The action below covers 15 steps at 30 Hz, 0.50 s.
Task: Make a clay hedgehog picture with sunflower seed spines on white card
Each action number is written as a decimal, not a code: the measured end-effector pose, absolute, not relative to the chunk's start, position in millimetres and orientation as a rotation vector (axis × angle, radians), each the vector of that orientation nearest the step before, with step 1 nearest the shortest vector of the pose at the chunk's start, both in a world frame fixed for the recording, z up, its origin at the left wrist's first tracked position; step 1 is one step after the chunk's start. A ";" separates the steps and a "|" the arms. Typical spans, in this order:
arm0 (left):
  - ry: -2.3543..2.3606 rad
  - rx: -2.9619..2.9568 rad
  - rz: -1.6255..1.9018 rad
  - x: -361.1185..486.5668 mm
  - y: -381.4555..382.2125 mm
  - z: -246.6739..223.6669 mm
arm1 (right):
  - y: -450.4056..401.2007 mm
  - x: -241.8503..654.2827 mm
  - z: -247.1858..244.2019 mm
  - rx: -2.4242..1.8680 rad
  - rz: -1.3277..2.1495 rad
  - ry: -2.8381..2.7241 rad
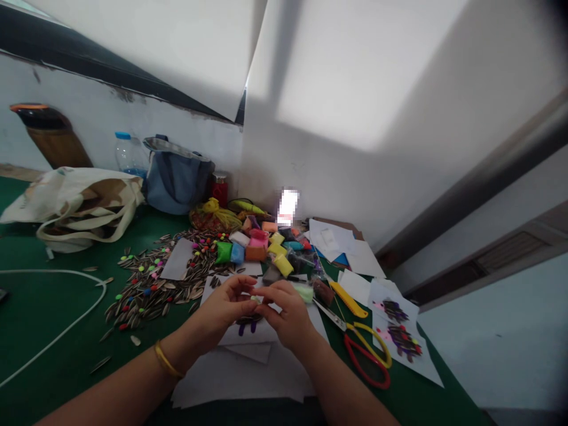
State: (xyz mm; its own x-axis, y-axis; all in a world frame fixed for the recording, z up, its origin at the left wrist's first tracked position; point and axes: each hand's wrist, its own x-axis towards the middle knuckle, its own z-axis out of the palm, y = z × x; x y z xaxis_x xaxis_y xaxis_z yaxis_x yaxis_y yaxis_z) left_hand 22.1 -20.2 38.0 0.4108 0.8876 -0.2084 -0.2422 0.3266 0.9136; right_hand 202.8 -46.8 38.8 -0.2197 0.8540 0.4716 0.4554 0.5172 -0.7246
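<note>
My left hand [231,302] and my right hand [286,310] meet over white paper [231,337], fingertips pinched together. Between them shows a small pale green piece of soft clay [256,299]. Under the fingers, partly hidden, lies a figure on the paper with purple clay legs [247,327] and dark seeds. Just beyond my right hand is a pale green clay block [304,293]. Striped sunflower seeds [164,290] mixed with coloured balls spread left of my left hand.
Scissors [355,343] and a yellow utility knife [348,299] lie at right, near finished seed figures [399,337] on paper. Several wrapped clay blocks [255,253] sit behind the hands. A canvas bag [89,207], a blue bag [177,177] and a lit phone [287,207] stand farther back.
</note>
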 end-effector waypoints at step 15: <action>0.717 0.957 0.605 17.1 -17.2 29.3 | -45.1 200.2 35.4 -1.007 0.397 -1.771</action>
